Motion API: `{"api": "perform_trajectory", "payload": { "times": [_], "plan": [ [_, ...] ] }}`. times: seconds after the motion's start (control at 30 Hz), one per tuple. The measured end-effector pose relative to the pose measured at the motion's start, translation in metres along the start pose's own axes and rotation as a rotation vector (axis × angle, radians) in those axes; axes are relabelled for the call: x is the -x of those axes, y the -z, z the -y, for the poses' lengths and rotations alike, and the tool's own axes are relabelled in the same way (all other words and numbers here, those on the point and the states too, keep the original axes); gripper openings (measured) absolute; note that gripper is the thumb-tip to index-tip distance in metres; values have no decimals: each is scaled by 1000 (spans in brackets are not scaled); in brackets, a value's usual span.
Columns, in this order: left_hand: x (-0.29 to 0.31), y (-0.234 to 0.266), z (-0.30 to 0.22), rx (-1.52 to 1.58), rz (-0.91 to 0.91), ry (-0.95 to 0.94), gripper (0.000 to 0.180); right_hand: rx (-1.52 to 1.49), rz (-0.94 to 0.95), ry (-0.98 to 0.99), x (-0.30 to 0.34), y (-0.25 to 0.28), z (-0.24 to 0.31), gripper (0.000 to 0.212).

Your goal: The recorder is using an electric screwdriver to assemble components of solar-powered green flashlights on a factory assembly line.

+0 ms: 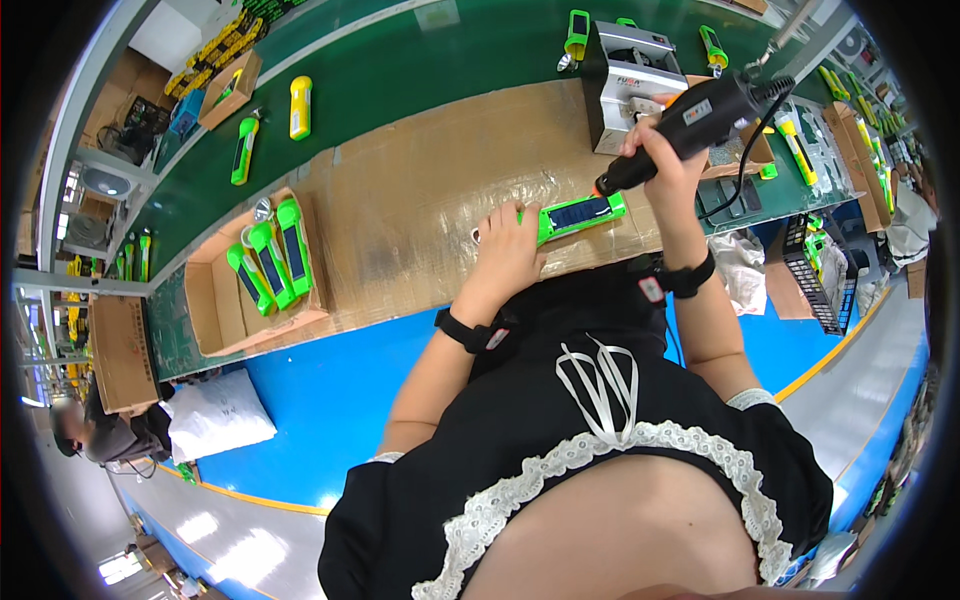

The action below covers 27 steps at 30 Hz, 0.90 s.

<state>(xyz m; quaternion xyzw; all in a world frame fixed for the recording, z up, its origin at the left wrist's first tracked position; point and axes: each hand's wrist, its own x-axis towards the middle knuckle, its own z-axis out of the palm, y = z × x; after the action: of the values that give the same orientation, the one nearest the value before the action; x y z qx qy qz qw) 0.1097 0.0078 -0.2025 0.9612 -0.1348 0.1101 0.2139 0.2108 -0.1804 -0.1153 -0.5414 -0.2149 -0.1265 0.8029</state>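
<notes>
My left hand (508,245) presses down on the near end of a green flashlight (580,216) with a dark panel, lying flat on the brown cardboard-covered bench (420,190). My right hand (665,155) grips a black electric screwdriver (700,120), its tip set against the flashlight's right part. A cable runs from the screwdriver up to the right. Black bands sit on both wrists.
An open cardboard box (215,300) at the left holds several green flashlights (275,255). A grey metal device (625,80) stands behind the work spot. More green and yellow flashlights (300,105) lie on the green conveyor (400,60). Another person (90,430) sits at far left.
</notes>
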Motion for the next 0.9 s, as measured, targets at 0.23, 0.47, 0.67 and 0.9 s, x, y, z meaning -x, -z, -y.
{"api": "perform_trajectory", "payload": {
  "times": [0.23,0.47,0.67,0.9],
  "plan": [
    [6,-8,1,0,-100,6,57,34,64,-11,30,-47,-2,39],
    [8,-12,1,50,-100,8,57,-42,65,4,34,-58,-14,37],
    [5,-15,5,39,-73,28,55,71,192,-53,27,-57,-23,35],
    [-1,-10,8,117,-46,30,50,96,390,-190,14,-65,-34,35]
  ]
}}
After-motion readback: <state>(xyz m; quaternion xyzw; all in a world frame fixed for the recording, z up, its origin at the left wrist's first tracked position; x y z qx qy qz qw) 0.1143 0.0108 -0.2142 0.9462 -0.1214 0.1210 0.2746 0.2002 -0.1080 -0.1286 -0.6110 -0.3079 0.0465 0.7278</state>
